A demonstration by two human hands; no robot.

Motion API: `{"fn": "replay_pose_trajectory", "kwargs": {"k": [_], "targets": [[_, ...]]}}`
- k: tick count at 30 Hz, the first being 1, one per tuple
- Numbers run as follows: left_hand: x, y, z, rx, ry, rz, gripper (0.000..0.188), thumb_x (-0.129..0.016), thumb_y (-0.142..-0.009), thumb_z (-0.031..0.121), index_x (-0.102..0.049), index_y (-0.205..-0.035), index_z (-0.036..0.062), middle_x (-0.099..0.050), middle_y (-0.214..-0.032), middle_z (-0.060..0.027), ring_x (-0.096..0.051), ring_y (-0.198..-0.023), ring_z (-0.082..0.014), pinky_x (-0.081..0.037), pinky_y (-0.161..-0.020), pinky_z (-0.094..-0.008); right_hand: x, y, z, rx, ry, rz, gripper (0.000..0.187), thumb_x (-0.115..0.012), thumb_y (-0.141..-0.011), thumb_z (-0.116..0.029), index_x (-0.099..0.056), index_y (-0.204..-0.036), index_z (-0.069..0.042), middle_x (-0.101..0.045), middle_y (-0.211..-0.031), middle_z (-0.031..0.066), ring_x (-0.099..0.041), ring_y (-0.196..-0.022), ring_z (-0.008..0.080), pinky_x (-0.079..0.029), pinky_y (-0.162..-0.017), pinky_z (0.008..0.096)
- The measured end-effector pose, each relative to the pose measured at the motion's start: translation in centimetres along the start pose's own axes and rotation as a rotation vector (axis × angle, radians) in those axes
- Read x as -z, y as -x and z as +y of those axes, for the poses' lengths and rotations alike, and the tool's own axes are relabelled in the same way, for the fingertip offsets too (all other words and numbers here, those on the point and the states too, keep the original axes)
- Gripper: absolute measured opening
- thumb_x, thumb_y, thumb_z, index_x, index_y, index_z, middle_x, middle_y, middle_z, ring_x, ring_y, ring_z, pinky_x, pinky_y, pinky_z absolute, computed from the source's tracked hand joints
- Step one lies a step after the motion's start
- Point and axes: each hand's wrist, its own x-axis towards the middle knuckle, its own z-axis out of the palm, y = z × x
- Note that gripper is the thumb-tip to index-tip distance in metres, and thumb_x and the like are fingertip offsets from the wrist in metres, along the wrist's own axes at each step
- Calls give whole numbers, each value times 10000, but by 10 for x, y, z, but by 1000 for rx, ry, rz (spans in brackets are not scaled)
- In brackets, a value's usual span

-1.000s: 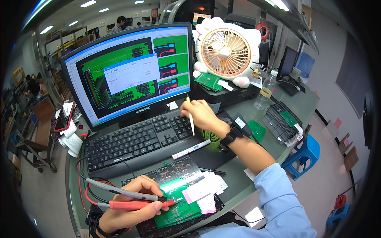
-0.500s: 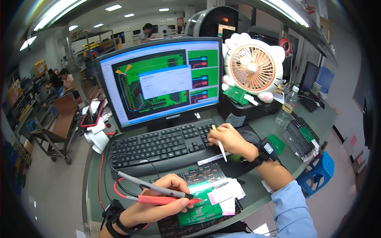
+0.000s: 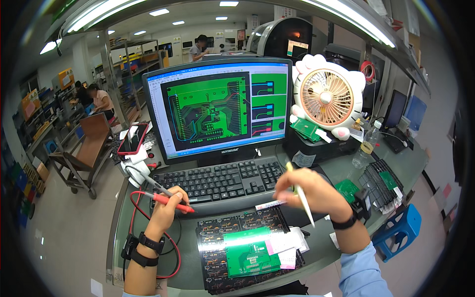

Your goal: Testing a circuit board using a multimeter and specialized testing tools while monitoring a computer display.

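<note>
My left hand (image 3: 169, 212) is closed round two multimeter probes, a red probe (image 3: 170, 201) and a grey-and-black probe (image 3: 161, 187). Their tips lie near the front left corner of the keyboard (image 3: 217, 180). My right hand (image 3: 316, 190) is raised at the keyboard's right end, fingers closed on a slim yellow-and-white pen (image 3: 303, 204) that slants downward. In front of me a green circuit board (image 3: 242, 250) rests on a larger black board panel (image 3: 213, 267). White and pink paper labels (image 3: 284, 243) cover part of its right side.
Behind the keyboard stands a monitor (image 3: 213, 109) with a board layout. A white fan (image 3: 326, 99), more green boards (image 3: 305, 129), a plastic bottle (image 3: 363, 147) and a black rack (image 3: 378, 180) are to the right. A phone (image 3: 132, 139) and a blue stool (image 3: 398, 232) flank the desk.
My left hand has moved the probes off the green board, up and left. My right hand has lifted from the keyboard with the pen. A pop-up window has vanished from the monitor.
</note>
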Motion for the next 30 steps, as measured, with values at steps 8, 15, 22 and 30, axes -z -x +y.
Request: {"fn": "replay_pose_trajectory", "kwargs": {"k": [8, 15, 22, 30], "targets": [[-10, 3, 1, -7, -102, -164, 353, -432, -947, 240, -655, -898, -30, -685, -932, -114, -644, -990, -241, -487, -916, -381, -14, 31, -64, 310, 211, -176, 755, -712, -750, -613, -526, -1179, -22, -647, -1147, 114, -625, -1007, 296, -445, -913, 396], [-12, 4, -3, 35, -230, -228, 341, -453, -958, 247, -673, -926, -12, -687, -951, -105, -633, -937, -219, -483, -872, -353, -17, 32, -64, 299, 227, -219, 753, -713, -754, -603, -506, -1189, -24, -652, -1113, 126, -626, -992, 307, -448, -906, 403], [-18, 1, -2, 29, -194, -210, 329, -450, -958, 241, -664, -932, -7, -686, -946, -104, -639, -920, -229, -486, -861, -346, -17, 22, -72, 326, 242, -241, 761, -704, -749, -625, -509, -1169, -21, -655, -1060, 124, -628, -991, 305, -445, -913, 396], [-15, 3, -2, 8, -265, -195, 296, -463, -954, 217, -651, -907, -6, -678, -1012, -117, -634, -987, -261, -480, -902, -358, -16, 23, -80, 242, 307, -339, 709, -736, -740, -580, -536, -1135, -26, -629, -1213, 118, -612, -1052, 282, -438, -921, 387]]}}
